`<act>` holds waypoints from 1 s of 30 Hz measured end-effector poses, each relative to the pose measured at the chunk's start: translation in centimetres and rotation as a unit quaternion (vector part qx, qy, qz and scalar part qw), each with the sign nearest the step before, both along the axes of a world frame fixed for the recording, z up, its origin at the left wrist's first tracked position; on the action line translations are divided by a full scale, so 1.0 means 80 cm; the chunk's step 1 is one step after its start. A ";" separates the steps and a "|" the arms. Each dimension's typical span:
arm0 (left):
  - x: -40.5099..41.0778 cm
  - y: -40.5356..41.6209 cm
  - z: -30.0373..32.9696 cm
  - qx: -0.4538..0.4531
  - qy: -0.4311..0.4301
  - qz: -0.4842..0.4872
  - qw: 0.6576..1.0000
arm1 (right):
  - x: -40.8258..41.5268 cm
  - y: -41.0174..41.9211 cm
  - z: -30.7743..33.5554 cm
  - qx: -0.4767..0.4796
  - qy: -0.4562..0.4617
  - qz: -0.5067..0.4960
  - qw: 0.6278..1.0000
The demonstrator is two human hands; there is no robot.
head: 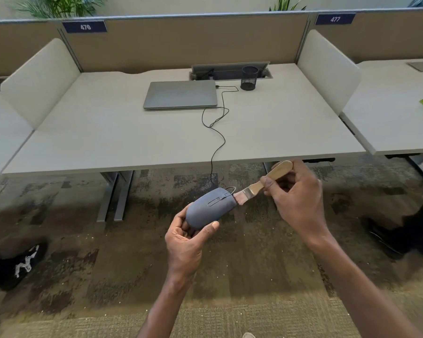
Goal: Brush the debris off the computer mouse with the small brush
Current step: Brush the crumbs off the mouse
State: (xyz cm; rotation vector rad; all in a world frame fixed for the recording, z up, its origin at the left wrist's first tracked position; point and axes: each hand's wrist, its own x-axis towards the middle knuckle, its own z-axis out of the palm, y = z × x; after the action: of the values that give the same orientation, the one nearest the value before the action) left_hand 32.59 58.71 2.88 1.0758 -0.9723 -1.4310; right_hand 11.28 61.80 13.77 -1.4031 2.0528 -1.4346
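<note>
A grey wired computer mouse (pixel 209 207) is held in the air below the desk's front edge, over the carpet. My left hand (pixel 187 242) grips its rear end from below, thumb along the near side. My right hand (pixel 296 197) holds the wooden handle of a small brush (pixel 266 182), whose bristles touch the mouse's front right side near the cable exit. The mouse's black cable (pixel 215 132) runs up over the desk edge to a closed grey laptop (pixel 180 95).
The light desk (pixel 108 132) carries a black mesh pen cup (pixel 249 78) and a cable tray at the back. Side dividers flank the desk. Desk legs stand at left under it. Shoes of other people lie at the far left and right on the patterned carpet.
</note>
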 end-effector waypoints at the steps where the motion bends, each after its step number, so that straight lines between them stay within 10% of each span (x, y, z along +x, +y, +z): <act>1: -0.001 -0.001 0.002 -0.001 0.000 0.001 1.000 | 0.005 0.003 0.000 -0.010 -0.018 0.016 1.000; 30: -0.029 -0.051 0.030 -0.040 0.051 0.032 0.997 | -0.032 -0.009 -0.004 -0.062 0.002 -0.105 0.993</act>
State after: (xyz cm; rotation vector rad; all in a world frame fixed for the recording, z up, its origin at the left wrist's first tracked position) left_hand 30.23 54.63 5.29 0.9574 -0.9071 -1.3703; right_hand 8.70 61.09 13.48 -1.2644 2.2036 -1.6703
